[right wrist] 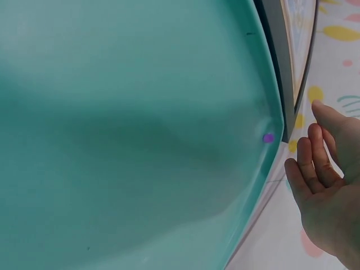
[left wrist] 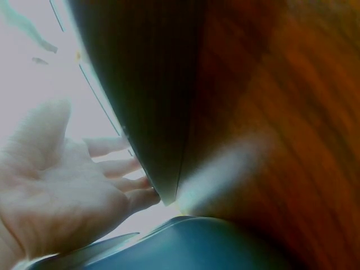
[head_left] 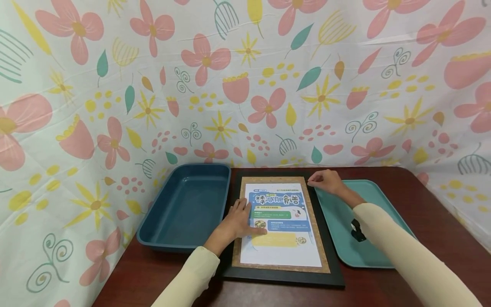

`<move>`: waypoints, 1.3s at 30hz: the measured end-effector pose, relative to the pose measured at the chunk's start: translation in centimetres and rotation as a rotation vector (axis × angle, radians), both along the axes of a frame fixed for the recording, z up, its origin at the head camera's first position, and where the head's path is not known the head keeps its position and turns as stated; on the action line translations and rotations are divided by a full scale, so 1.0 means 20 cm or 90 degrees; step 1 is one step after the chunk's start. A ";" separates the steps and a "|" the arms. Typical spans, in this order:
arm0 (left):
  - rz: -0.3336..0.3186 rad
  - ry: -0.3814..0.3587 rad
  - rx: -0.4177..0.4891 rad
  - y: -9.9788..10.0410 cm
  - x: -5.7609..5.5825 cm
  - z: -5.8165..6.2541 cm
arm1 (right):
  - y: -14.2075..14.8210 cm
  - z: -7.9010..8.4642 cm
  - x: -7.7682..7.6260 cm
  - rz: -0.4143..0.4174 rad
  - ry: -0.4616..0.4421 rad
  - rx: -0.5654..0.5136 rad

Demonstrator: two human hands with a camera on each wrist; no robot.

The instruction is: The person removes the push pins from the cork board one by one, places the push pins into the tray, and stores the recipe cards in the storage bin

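A printed paper sheet (head_left: 276, 251) with coloured blocks of text lies on a cork board (head_left: 324, 251) in a black frame (head_left: 284, 278). My left hand (head_left: 239, 219) is spread over the sheet's left edge, fingers pointing away and thumb stretched across the print. My right hand (head_left: 330, 181) is at the frame's far right corner, beside the teal tray (head_left: 345, 247). Its thumb and fingers are bent toward one another in the right wrist view; I cannot tell whether anything small is between the tips. A small purple piece (right wrist: 268, 138) lies inside the tray near its rim.
A deep dark-blue bin (head_left: 184, 213) stands left of the board, close to its frame. The teal tray lies right of it on the brown table (head_left: 368, 290). A floral cloth (head_left: 245, 85) hangs along the back and sides. The black wrist camera (head_left: 357, 232) overlaps the tray.
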State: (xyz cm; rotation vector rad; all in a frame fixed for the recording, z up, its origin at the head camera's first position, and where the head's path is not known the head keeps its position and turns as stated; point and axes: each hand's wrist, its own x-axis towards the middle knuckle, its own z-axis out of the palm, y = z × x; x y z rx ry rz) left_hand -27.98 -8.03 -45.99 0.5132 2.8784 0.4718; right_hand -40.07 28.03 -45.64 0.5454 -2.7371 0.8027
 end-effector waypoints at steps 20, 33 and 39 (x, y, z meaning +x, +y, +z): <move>0.004 0.001 0.001 0.00 0.00 -0.01 | 0.14 -0.05 0.07 0.004 -0.008 0.012; -0.004 0.007 0.012 0.00 0.00 0.01 | 0.21 -0.11 0.10 0.025 -0.021 -0.004; -0.004 0.009 0.013 0.00 0.01 0.00 | 0.21 -0.12 0.13 0.024 -0.027 -0.003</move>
